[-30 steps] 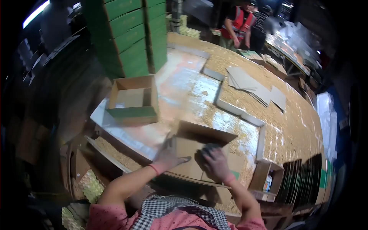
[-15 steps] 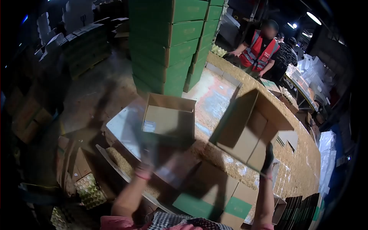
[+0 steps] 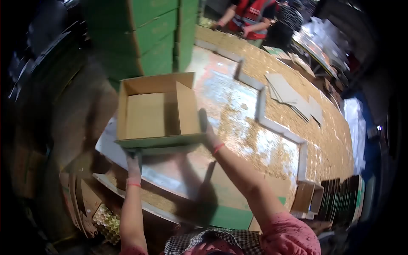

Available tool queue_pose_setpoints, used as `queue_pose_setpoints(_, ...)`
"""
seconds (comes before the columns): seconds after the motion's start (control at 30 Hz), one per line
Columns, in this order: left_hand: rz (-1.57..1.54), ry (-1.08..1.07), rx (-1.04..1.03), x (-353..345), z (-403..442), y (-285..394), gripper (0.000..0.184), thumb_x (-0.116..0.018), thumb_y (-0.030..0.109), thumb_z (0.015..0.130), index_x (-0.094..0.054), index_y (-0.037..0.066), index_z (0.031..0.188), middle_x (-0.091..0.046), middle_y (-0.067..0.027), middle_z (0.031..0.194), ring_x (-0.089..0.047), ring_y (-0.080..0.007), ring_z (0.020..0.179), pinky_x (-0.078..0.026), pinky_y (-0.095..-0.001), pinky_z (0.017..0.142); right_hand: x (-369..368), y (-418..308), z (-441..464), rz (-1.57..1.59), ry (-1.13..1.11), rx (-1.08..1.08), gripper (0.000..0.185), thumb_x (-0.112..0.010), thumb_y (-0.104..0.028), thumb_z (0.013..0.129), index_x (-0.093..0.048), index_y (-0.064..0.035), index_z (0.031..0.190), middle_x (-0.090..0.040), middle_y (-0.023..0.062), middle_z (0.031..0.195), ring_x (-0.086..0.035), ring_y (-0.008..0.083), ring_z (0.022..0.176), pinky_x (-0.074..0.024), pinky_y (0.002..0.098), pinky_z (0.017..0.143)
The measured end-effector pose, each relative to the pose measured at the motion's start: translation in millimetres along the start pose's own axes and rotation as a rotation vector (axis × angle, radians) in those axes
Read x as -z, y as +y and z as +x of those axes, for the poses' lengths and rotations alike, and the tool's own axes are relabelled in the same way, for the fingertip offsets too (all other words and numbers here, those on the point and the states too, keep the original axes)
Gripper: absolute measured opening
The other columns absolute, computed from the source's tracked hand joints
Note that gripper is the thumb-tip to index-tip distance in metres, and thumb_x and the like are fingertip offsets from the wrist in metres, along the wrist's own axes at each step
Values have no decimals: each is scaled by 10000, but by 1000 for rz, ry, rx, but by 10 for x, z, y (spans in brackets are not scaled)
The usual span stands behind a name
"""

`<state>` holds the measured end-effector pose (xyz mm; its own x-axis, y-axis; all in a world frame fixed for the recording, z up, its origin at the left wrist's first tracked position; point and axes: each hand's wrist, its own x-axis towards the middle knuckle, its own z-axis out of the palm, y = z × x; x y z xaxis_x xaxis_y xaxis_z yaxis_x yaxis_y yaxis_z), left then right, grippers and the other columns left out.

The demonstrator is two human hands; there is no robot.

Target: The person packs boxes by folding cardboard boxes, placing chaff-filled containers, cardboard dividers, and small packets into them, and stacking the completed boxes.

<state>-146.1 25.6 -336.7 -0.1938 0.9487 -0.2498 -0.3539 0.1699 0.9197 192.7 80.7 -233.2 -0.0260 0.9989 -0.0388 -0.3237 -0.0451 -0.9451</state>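
Observation:
An open cardboard box [image 3: 153, 112], brown inside and green outside, is held over the left part of the work table [image 3: 212, 83]. My left hand [image 3: 134, 163] is at its near left corner, partly hidden below the edge. At the right side, my right hand [image 3: 208, 131] grips the box wall with the fingers pressed against it. A green edge shows just under the box; I cannot tell whether a second box is beneath it. A flattened cardboard piece with a green band [image 3: 231, 214] lies between my forearms.
A tall stack of green boxes [image 3: 157, 42] stands beyond the box. Loose cardboard sheets [image 3: 289, 97] lie on the sawdust-like surface [image 3: 331, 131] at right. Egg trays [image 3: 106, 223] are low at left, folded boxes [image 3: 340, 197] at lower right. A co-worker in a red vest [image 3: 250, 15] stands across the table.
The box in my right hand has moved from the right to the left, where the other open box stood. My left hand has come to its near side. The view has shifted.

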Motion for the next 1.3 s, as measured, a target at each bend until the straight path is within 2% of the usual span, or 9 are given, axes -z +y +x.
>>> queue_pose_setpoints(0.37,1036,-412,-518,-2417,-1321,-385,618,-485,367,952,-353,-68,1370,-432,-280,1353,-375,-436,1275,-308,-475,1050,2677,-824,-4133,-1296,1277,-186,599,-633,-185,835,-400,-1,1356,-380,267,1401,-378,409,1290,-319,419,1083)
queue_pose_setpoints(0.47,1601,-349,-659,-2595,-1313,-881,681,-491,431,937,-331,-59,1383,-402,-257,1382,-379,-407,1272,-262,-494,1073,3433,245,-5083,-1863,291,-223,535,-628,-261,872,-439,77,1240,-506,294,1174,-534,346,1097,-449,399,925)
queue_pose_setpoints(0.53,1520,-375,-594,-2679,-1583,-763,635,-497,430,933,-400,-52,1335,-406,-235,1381,-373,-390,1274,-234,-493,1083,2261,-782,-4575,-577,809,-555,511,-581,-192,901,-407,99,1285,-501,269,1232,-513,300,1169,-431,364,959)
queue_pose_setpoints(0.7,1247,-617,-563,-2312,-1367,-792,532,-485,359,951,-432,-34,1306,-423,-213,1369,-346,-385,1295,-244,-463,1091,2132,-1230,-4865,-167,757,-79,429,-591,-71,881,-463,38,1276,-546,142,1259,-542,215,1134,-442,324,946)
queue_pose_setpoints(0.77,863,-718,-278,-2144,-1270,-940,505,-473,316,972,-409,-40,1325,-429,-203,1368,-345,-352,1309,-273,-421,1090,2734,-1069,-5106,-1039,158,244,221,-608,-104,895,-627,39,1064,-636,80,1104,-610,178,997,-489,320,847)
queue_pose_setpoints(0.87,257,-519,-17,-2119,-1951,-391,552,-496,319,975,-356,-48,1363,-418,-225,1365,-381,-322,1288,-324,-385,1073,2869,-1549,-4894,-32,512,-440,247,-580,-223,926,-636,7,997,-662,45,965,-606,150,911,-496,306,769)
queue_pose_setpoints(1.0,1269,-232,18,-1401,-2797,-525,885,-687,398,833,-207,-33,1439,-374,-223,1383,-406,-310,1275,-377,-395,1043,2877,-2169,-4481,-1203,413,104,221,-507,-153,958,-649,12,995,-643,60,838,-574,169,720,-472,300,659)
queue_pose_setpoints(1.13,881,-382,178,-1216,-3280,-825,1060,-789,360,736,-105,-25,1448,-452,-255,1300,-483,-300,1186,-410,-376,1001,2321,-1672,-3160,9,306,84,334,-539,-189,943,-598,28,1190,-652,119,1111,-618,174,1028,-487,293,897)
queue_pose_setpoints(1.3,486,-470,236,-690,-3676,-812,751,-697,-19,769,-287,29,1396,-537,-116,1225,-557,-197,1061,-506,-324,886,611,-744,-1361,-437,397,101,551,-586,-443,851,-586,5,1170,-660,241,1002,-623,394,985,-484,436,840)
